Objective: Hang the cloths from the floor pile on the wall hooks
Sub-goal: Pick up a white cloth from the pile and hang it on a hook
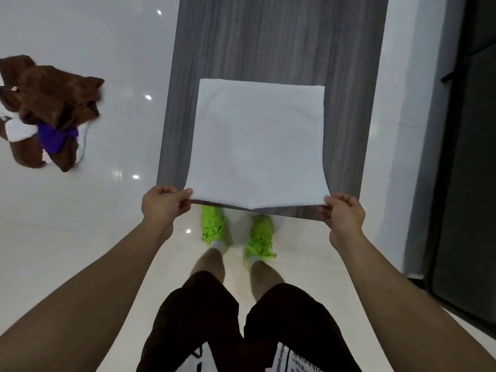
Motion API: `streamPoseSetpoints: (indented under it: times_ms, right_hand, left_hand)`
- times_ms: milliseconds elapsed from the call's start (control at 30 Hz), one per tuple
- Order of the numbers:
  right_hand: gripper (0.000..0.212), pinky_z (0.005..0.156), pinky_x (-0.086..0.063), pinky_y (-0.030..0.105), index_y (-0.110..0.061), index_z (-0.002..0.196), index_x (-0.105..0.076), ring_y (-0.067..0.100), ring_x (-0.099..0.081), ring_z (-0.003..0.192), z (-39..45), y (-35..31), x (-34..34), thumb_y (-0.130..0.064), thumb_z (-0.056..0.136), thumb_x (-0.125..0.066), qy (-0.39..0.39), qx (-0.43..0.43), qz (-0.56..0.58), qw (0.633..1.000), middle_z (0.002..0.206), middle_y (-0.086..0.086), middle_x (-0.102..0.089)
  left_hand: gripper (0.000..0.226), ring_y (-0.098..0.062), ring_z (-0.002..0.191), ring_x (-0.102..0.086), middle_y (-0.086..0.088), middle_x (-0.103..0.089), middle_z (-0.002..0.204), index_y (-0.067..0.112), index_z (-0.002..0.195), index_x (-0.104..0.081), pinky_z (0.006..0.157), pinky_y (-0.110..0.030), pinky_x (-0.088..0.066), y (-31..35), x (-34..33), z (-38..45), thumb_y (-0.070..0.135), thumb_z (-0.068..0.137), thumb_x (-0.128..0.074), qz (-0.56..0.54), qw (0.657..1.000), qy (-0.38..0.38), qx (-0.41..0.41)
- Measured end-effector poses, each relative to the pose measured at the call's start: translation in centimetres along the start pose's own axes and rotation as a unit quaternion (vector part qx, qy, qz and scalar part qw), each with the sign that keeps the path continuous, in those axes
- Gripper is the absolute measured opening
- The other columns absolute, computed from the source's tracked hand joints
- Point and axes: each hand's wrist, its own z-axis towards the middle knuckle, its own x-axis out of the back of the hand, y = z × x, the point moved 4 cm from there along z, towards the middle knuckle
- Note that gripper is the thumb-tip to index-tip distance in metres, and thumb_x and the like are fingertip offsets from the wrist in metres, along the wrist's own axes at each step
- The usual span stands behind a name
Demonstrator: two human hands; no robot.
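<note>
A white cloth is stretched flat in front of me over a grey wood-grain panel. My left hand pinches its near left corner. My right hand pinches its near right corner. On the glossy floor at the left lies the pile of cloths: brown ones on top, a purple one and a white one partly showing beneath. No wall hooks are in view.
My feet in bright green shoes stand on the pale tiled floor just below the cloth. A dark door or cabinet front runs along the right side.
</note>
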Motion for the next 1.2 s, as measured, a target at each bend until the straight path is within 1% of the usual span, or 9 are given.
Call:
streamPoseSetpoints:
  times_ms: [133,267,367,467,533,600,667,833,1200]
  right_hand:
    - [0.015,0.059,-0.057,0.027,-0.013,0.086,-0.07,0.019,-0.06,0.062,-2.7,-1.3,0.4,0.001,0.085,-0.068,-0.046,0.03,-0.032,0.998,0.09,0.01,-0.068]
    - [0.014,0.071,-0.056,0.033,-0.01,0.095,-0.074,0.021,-0.06,0.067,-6.4,-2.8,-0.4,0.0,0.089,-0.066,-0.113,0.064,-0.059,0.99,0.089,0.011,-0.068]
    - [0.023,0.086,-0.058,0.035,0.001,0.11,-0.07,0.023,-0.065,0.078,-9.8,-3.6,-1.6,0.005,0.089,-0.064,-0.168,0.109,-0.103,0.974,0.095,0.015,-0.069]
    - [0.037,0.082,-0.059,0.025,0.003,0.116,-0.068,0.02,-0.068,0.085,-13.9,-4.3,-3.3,0.017,0.082,-0.065,-0.201,0.178,-0.152,0.951,0.103,0.018,-0.071]
    - [0.035,0.077,-0.058,0.018,0.002,0.115,-0.068,0.018,-0.068,0.085,-16.9,-4.8,-4.8,0.015,0.083,-0.066,-0.211,0.215,-0.159,0.94,0.102,0.017,-0.071]
    - [0.024,0.07,-0.057,0.016,0.002,0.111,-0.068,0.019,-0.066,0.08,-20.2,-5.3,-6.4,0.007,0.088,-0.067,-0.218,0.249,-0.148,0.932,0.094,0.016,-0.069]
    - [0.016,0.063,-0.056,0.016,0.001,0.106,-0.068,0.015,-0.064,0.065,-23.3,-5.7,-8.1,0.002,0.09,-0.067,-0.227,0.285,-0.14,0.921,0.08,0.013,-0.067]
    - [0.009,0.061,-0.056,0.023,-0.004,0.098,-0.073,0.014,-0.062,0.06,-30.7,-6.1,-13.0,-0.007,0.089,-0.072,-0.261,0.353,-0.146,0.886,0.067,0.003,-0.069]
    - [0.013,0.058,-0.053,0.026,-0.004,0.094,-0.073,0.014,-0.06,0.055,-55.3,-0.2,-28.0,-0.016,0.088,-0.075,-0.437,0.432,-0.177,0.769,0.068,0.006,-0.067]
  left_hand:
    - [0.026,-0.018,0.056,-0.056,-0.013,-0.059,0.082,0.011,0.093,-0.055,0.053,-0.025,-0.055,0.3,2.1,-1.4,0.006,0.083,-0.078,-0.008,1.0,0.009,-0.028]
    - [0.006,-0.016,0.062,-0.053,-0.007,-0.06,0.084,0.011,0.096,-0.072,0.065,-0.027,-0.057,1.3,4.6,-2.8,0.008,0.092,-0.07,-0.04,0.999,0.007,-0.032]
    - [0.011,-0.016,0.071,-0.061,-0.007,-0.065,0.09,0.004,0.101,-0.074,0.077,-0.028,-0.062,2.3,7.1,-3.9,0.001,0.093,-0.067,-0.06,0.998,-0.02,-0.03]
    - [0.029,-0.018,0.086,-0.066,-0.006,-0.069,0.096,0.008,0.106,-0.075,0.09,-0.028,-0.057,3.0,11.1,-4.9,-0.012,0.087,-0.064,-0.001,0.996,-0.054,-0.064]
    - [0.04,-0.015,0.084,-0.064,0.0,-0.068,0.087,0.017,0.1,-0.076,0.082,-0.025,-0.053,3.4,14.6,-5.7,-0.016,0.081,-0.063,0.056,0.992,-0.061,-0.094]
    - [0.036,-0.014,0.073,-0.06,0.002,-0.065,0.079,0.022,0.095,-0.076,0.065,-0.021,-0.046,3.8,18.6,-6.3,-0.01,0.083,-0.067,0.089,0.987,-0.038,-0.127]
    - [0.023,-0.015,0.07,-0.06,0.001,-0.065,0.078,0.02,0.096,-0.077,0.059,-0.022,-0.044,4.4,22.8,-6.7,0.001,0.085,-0.073,0.087,0.984,-0.005,-0.156]
    - [0.019,-0.024,0.089,-0.071,-0.003,-0.073,0.094,0.014,0.102,-0.077,0.09,-0.045,-0.058,5.3,34.3,-7.3,0.024,0.085,-0.079,0.015,0.978,0.055,-0.202]
    - [0.008,-0.024,0.09,-0.065,-0.002,-0.072,0.093,0.019,0.084,-0.076,0.079,-0.04,-0.057,-1.0,61.9,-13.7,0.026,0.085,-0.079,-0.142,0.932,0.235,-0.238]
